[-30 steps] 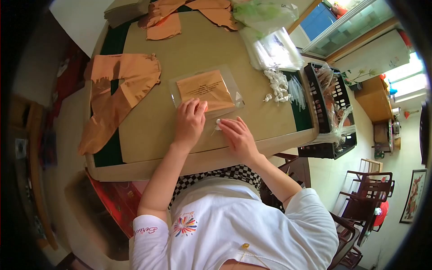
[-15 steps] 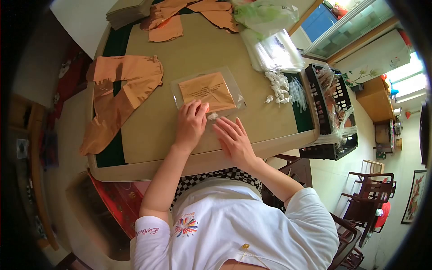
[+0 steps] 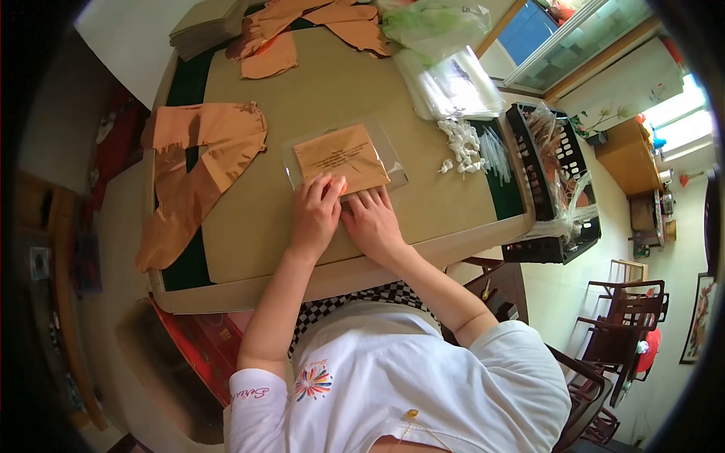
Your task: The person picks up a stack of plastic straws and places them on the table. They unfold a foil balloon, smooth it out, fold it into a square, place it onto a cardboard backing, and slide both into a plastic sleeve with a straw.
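A folded copper foil balloon (image 3: 340, 157) with small dark print lies on a clear plastic bag (image 3: 395, 168) that sticks out around it on the table. My left hand (image 3: 317, 208) is closed on its near left edge, fingertips on top. Beside it, my right hand (image 3: 374, 224) has its fingers stretched out, their tips hidden under the balloon's near edge. To the left, another copper foil balloon (image 3: 223, 147) lies flat and unfolded.
More copper foil (image 3: 272, 57) and a stack of flat sheets (image 3: 204, 29) are at the far side. On the right lie clear bags (image 3: 457, 87), a green-white plastic bag (image 3: 438, 30), white ribbon (image 3: 462, 143) and clear straws (image 3: 495, 155). A black crate (image 3: 555, 181) stands beyond the table edge.
My right hand has moved left and its fingertips have slid under the folded balloon's near edge. The small white piece near it is no longer visible. My left hand stays on the balloon.
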`<state>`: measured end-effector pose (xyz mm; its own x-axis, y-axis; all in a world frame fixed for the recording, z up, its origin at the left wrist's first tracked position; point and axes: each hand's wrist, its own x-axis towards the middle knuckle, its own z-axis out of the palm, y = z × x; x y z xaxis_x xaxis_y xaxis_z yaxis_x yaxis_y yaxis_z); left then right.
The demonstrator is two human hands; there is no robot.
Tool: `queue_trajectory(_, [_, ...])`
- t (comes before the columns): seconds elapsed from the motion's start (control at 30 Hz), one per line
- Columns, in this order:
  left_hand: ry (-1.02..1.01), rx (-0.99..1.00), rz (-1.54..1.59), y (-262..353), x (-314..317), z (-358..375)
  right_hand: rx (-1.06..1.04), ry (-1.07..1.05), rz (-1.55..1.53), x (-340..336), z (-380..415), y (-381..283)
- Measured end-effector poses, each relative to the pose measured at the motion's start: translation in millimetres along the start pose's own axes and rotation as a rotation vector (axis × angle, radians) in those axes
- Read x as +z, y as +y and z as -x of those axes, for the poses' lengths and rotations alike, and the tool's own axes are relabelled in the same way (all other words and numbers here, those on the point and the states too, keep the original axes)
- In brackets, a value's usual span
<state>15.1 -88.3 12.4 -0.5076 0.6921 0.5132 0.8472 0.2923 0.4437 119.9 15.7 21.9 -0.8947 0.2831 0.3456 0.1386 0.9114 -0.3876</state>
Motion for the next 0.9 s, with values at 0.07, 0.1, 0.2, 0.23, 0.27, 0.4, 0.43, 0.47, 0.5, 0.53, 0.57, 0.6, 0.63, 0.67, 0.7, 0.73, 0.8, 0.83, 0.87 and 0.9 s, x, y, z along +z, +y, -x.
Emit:
queue_trajectory(0.07, [-0.007,0.023,-0.032,3.3,-2.7,-1.1,-0.013,0.037,-0.042,-12.0,9.9,-0.5])
queue_trajectory(0.1, [-0.014,0.046,-0.052,4.9,-4.1,-0.7,-0.036,0.055,-0.065,-25.1,18.8,0.8])
queue_trajectory(0.2, [-0.063,0.059,-0.066,5.3,-2.7,2.4,0.078,0.1,-0.169,-52.8,36.9,30.6])
queue_trajectory(0.23, [-0.082,0.06,-0.057,5.6,-0.6,2.4,0.149,0.118,-0.202,-63.3,43.1,46.1])
queue_trajectory(0.27, [-0.088,0.055,-0.056,5.0,1.7,2.1,0.184,0.215,-0.123,-73.1,46.0,70.1])
queue_trajectory(0.4, [-0.081,0.066,-0.044,7.1,1.4,2.1,0.489,0.457,0.131,-111.3,54.0,186.4])
queue_trajectory(0.43, [-0.082,0.077,-0.054,6.9,0.4,3.0,0.545,0.46,0.166,-119.5,57.7,204.1])
queue_trajectory(0.47, [-0.085,0.086,-0.068,7.4,-0.6,2.2,0.589,0.467,0.206,-123.2,61.0,220.2])
queue_trajectory(0.5, [-0.054,0.062,-0.092,11.6,-2.8,-0.8,0.64,0.44,0.217,-125.3,64.9,230.6])
queue_trajectory(0.53, [-0.033,0.068,-0.08,10.9,-2.1,-2.2,0.688,0.41,0.224,-125.8,66.8,238.6])
queue_trajectory(0.57, [-0.016,0.07,-0.07,8.7,-1.7,-1.7,0.715,0.374,0.265,-126.2,70.8,245.0])
queue_trajectory(0.6, [0.002,0.071,-0.061,6.6,-2.6,-1.1,0.739,0.336,0.305,-126.8,70.2,243.5])
queue_trajectory(0.63, [0.001,0.07,-0.076,6.5,-3.6,-0.6,0.814,0.305,0.24,-129.0,69.2,242.4])
queue_trajectory(0.67, [0.001,0.07,-0.089,8.5,-3.8,-0.7,0.816,0.301,0.244,-130.3,68.3,240.3])
queue_trajectory(0.7, [0.0,0.07,-0.101,10.0,-4.0,-0.3,0.816,0.313,0.234,-131.8,67.9,237.4])
queue_trajectory(0.73, [-0.002,0.072,-0.11,10.2,-4.1,0.2,0.815,0.326,0.225,-133.1,67.0,233.7])
queue_trajectory(0.8, [0.0,0.074,-0.124,9.5,-2.4,0.9,0.791,0.373,0.139,-137.7,62.9,213.9])
queue_trajectory(0.83, [0.011,0.076,-0.121,8.3,-0.8,1.8,0.766,0.387,0.047,-139.0,58.9,195.7])
queue_trajectory(0.87, [0.011,0.069,-0.111,9.2,-1.9,1.3,0.743,0.402,-0.044,-136.1,56.9,178.0])
queue_trajectory(0.9, [0.009,0.066,-0.099,11.0,-4.2,0.5,0.635,0.289,-0.075,-126.7,57.4,159.8])
